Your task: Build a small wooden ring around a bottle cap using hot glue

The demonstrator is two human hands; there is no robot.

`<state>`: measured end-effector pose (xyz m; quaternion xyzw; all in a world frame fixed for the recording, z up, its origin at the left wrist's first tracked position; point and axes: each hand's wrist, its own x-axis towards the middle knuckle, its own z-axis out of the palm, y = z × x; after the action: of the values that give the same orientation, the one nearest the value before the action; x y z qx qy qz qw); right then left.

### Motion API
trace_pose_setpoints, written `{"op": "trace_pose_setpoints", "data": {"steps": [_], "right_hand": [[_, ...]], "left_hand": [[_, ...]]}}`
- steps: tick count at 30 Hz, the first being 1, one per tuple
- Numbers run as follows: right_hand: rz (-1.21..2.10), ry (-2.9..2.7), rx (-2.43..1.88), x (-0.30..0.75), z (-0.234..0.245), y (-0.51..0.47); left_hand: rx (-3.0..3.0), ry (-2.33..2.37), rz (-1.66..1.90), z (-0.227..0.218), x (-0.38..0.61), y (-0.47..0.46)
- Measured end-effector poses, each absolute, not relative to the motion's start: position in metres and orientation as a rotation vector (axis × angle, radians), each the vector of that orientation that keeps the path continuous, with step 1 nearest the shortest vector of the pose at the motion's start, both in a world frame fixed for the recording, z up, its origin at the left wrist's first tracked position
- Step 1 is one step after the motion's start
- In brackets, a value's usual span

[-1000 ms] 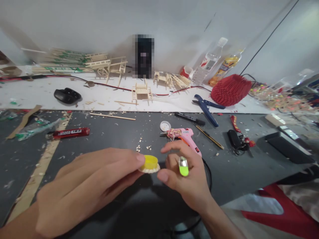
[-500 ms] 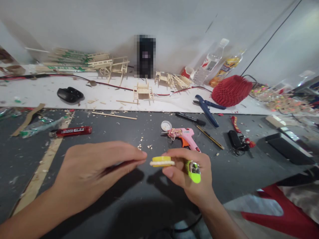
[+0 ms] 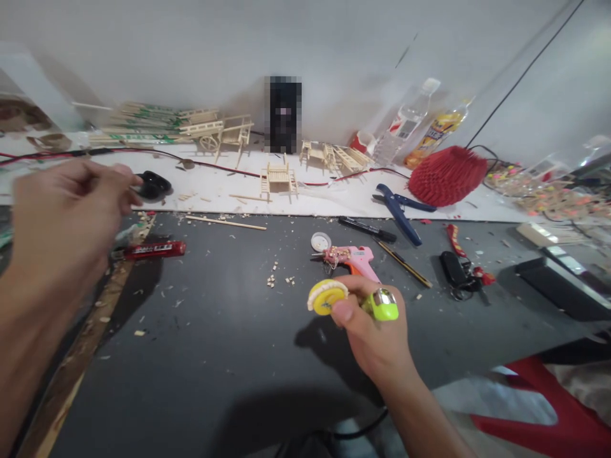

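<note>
My right hand (image 3: 375, 318) is closed round a yellow disc with a pale rim (image 3: 327, 297), pinched between thumb and fingers. A lime-green lighter-like object with a silvery top (image 3: 384, 305) is also tucked in that hand. My left hand (image 3: 71, 216) is raised at the left, its thumb and fingertips pressed together; whatever may be between them is too small to make out. Behind those fingertips lies a glossy black case (image 3: 153, 184). Just beyond my right hand is a pink glue gun (image 3: 356, 259), near a round white lid (image 3: 321, 242).
On the dark table (image 3: 200, 356) lie a red-handled cutter (image 3: 155, 249), a thin stick (image 3: 224, 222), a black marker (image 3: 367, 229), a pencil (image 3: 405, 264) and keys (image 3: 456, 270). Blue cutters (image 3: 400, 213), small wooden models (image 3: 278, 179) and bottles (image 3: 405, 121) stand or lie behind.
My left hand has moved away from the disc, up and to the left, towards the black case. My right hand has tilted the disc so its flat face shows.
</note>
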<state>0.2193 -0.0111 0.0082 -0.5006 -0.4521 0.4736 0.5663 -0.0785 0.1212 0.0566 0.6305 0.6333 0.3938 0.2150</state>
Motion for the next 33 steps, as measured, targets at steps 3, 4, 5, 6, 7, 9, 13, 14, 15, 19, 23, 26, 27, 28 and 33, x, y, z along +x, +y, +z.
{"op": "trace_pose_setpoints", "data": {"steps": [3, 4, 5, 6, 7, 9, 13, 14, 15, 19, 23, 26, 27, 28, 33], "right_hand": [[1.159, -1.077, -1.193, 0.221, 0.007, -0.009], [1.175, -1.082, -1.202, 0.221, 0.007, -0.009], [1.192, -1.087, -1.214, 0.221, 0.007, -0.008], [1.214, -1.095, -1.228, 0.221, 0.008, -0.008], [1.24, -1.108, -1.241, 0.22, 0.01, -0.008], [1.314, -1.157, -1.262, 0.217, 0.016, -0.008], [1.471, -1.295, -1.281, 0.213, 0.026, -0.007], [1.498, -1.319, -1.282, 0.212, 0.028, -0.007], [1.514, -1.339, -1.284, 0.212, 0.029, -0.006], [1.543, -1.409, -1.306, 0.212, 0.028, -0.005], [1.552, -1.4, -1.332, 0.211, 0.027, -0.004], [1.556, -1.383, -1.343, 0.21, 0.028, -0.003], [1.562, -1.379, -1.344, 0.209, 0.029, -0.003], [1.569, -1.378, -1.341, 0.208, 0.029, -0.003], [1.509, -1.317, -1.278, 0.208, 0.027, -0.004]], "left_hand": [[1.946, 1.857, 1.007, 0.06, -0.064, 0.106], [2.005, 1.831, 0.977, 0.061, -0.057, 0.1], [2.024, 1.755, 0.925, 0.061, -0.05, 0.094], [2.009, 1.684, 0.871, 0.06, -0.043, 0.088], [1.989, 1.606, 0.819, 0.06, -0.036, 0.082], [1.969, 1.408, 0.706, 0.057, -0.026, 0.071], [1.903, 1.105, 0.51, 0.055, -0.014, 0.059], [1.868, 1.066, 0.46, 0.055, -0.013, 0.059], [1.831, 1.035, 0.414, 0.055, -0.013, 0.059], [1.749, 0.969, 0.289, 0.055, -0.014, 0.062], [1.719, 1.006, 0.234, 0.055, -0.015, 0.06], [1.723, 1.021, 0.245, 0.054, -0.013, 0.059], [1.725, 1.02, 0.242, 0.054, -0.012, 0.058], [1.729, 1.02, 0.233, 0.054, -0.012, 0.058], [1.951, 1.058, 0.377, 0.059, -0.015, 0.057]]}}
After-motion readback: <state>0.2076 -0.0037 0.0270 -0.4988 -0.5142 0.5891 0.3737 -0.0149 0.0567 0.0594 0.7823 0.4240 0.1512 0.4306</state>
